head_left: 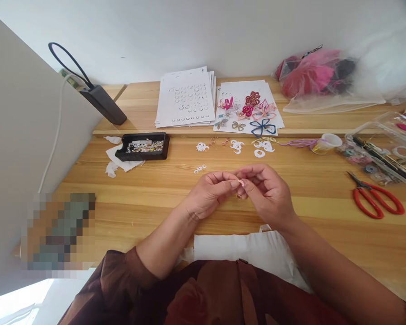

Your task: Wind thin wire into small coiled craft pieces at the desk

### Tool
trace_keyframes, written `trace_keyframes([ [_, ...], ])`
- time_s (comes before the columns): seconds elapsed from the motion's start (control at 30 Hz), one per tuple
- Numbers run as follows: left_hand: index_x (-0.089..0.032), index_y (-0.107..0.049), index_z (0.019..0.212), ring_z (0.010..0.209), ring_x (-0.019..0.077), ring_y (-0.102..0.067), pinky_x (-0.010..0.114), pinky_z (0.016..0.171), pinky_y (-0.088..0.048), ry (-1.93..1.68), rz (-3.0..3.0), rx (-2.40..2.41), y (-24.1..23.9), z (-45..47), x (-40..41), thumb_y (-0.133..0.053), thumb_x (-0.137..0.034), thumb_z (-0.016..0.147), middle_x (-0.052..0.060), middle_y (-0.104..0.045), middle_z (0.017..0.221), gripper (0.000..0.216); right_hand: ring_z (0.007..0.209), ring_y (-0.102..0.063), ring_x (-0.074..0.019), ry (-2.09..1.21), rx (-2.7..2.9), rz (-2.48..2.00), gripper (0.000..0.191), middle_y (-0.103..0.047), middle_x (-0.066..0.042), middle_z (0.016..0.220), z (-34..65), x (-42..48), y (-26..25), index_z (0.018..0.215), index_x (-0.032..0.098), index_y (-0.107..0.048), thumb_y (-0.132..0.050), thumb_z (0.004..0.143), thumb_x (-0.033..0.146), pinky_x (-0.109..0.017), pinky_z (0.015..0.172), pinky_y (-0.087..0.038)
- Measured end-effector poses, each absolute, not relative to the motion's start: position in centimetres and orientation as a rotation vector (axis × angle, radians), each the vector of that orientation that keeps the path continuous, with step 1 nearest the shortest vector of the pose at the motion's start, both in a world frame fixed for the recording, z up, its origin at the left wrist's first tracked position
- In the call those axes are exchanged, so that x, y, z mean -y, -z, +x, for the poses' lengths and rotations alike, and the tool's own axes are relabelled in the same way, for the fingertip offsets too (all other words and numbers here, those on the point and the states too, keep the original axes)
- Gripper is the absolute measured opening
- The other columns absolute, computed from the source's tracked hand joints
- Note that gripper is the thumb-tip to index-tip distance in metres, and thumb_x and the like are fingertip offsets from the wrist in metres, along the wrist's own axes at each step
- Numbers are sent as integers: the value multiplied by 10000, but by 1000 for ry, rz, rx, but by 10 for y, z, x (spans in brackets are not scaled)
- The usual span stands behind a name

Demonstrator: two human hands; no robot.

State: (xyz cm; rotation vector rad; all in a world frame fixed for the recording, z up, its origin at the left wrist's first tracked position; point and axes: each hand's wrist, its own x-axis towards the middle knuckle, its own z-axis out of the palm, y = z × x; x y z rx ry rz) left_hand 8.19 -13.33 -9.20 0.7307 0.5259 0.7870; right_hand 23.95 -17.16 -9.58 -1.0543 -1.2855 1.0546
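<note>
My left hand point(214, 192) and my right hand point(269, 194) meet above the middle of the table. Between their fingertips is a small curved piece point(241, 183), pale with a pinkish part, pinched from both sides. Its far end is hidden by my fingers. Just beyond my left hand lie several tiny white paper crescents point(200, 169). Farther back sit more white paper cutouts point(237, 146), with small reddish-brown wrapped pieces point(226, 141) beside them. A white paper ring point(259, 153) rests below another group of cutouts point(264, 145).
Red-handled scissors point(379, 201) and a clear plastic box point(385, 149) of supplies are at right, near a white cup point(326, 143) with purple thread. A black tray point(142, 146) holds beads at left. Behind are paper sheets point(186, 99) and colourful flower ornaments point(264, 127).
</note>
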Motion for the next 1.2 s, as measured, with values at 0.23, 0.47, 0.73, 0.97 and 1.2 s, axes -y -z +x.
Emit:
trace_keyframes([
  [0.23,-171,-741,745,1145,214,-606,334,1010,-424,-884,829,-673,96,83,132,-819,-302,764,76,-714,982,154,688,-613,-102,-1225,1131,-1068,77,-687,14,791,238,170,92,881,214,-635,-710,867,207,-258,672,-508],
  [0.47,-174,-760,749,1075,199,-626,352,1041,-407,-972,912,-781,98,86,132,-837,-322,735,64,-724,1015,168,614,-556,-104,-1294,1082,-1096,147,-638,48,630,239,169,98,954,228,-642,-629,839,138,-245,588,-414],
  [0.73,-158,-742,750,985,190,-649,343,970,-453,-1003,903,-789,101,89,132,-844,-330,718,71,-733,951,202,567,-542,-121,-1145,1144,-1172,219,-624,59,590,233,175,93,1034,228,-593,-644,831,161,-266,573,-411],
  [0.97,-144,-731,775,937,174,-655,320,924,-478,-1020,1045,-866,101,86,131,-806,-367,756,84,-720,1018,236,493,-502,-117,-1013,1197,-1310,136,-570,58,521,234,175,97,934,214,-621,-683,901,330,-275,537,-422],
  [1.2,-153,-735,852,906,176,-655,313,885,-490,-977,1210,-953,101,83,129,-772,-415,800,76,-736,974,270,450,-450,-90,-1063,1063,-1339,157,-532,66,481,234,170,97,845,201,-637,-721,860,333,-237,477,-390],
])
